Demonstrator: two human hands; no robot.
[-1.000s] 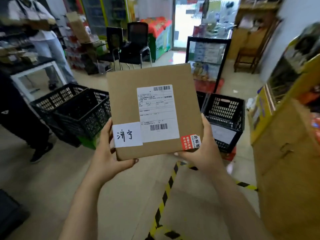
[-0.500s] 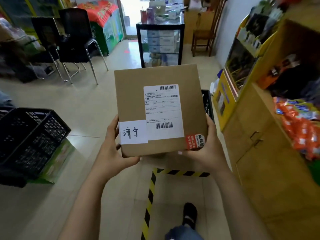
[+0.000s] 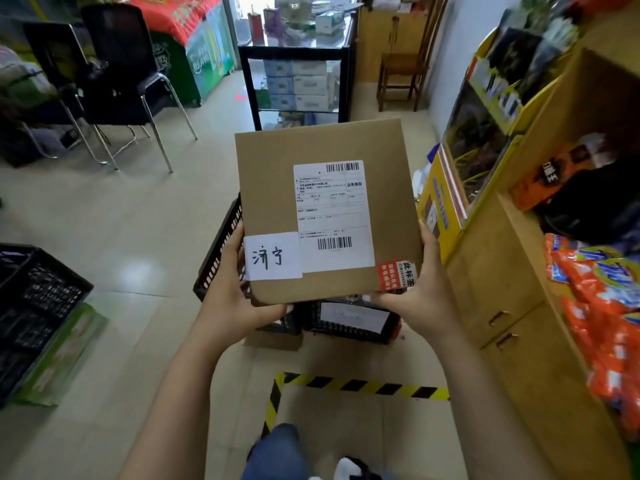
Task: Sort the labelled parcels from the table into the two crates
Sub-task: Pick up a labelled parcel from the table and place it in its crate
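Left hand (image 3: pixel 235 299) and right hand (image 3: pixel 422 292) grip the parcel (image 3: pixel 325 216), fingers (image 3: pixel 428 242) wrapped round its lower corners, mid-frame over the black crate (image 3: pixel 214 268); not dropped in yet, tabletop out of view.

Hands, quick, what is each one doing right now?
Left hand: grips the parcel at its lower left corner.
Right hand: grips the same parcel at its lower right corner.

Both forearms bare, stretched forward from the near edge. My left hand (image 3: pixel 239 299) grips the near-left corner of the parcel (image 3: pixel 273 188), fingers up its left side. My right hand (image 3: pixel 424 292) grips the near-right corner, thumb along the near edge.
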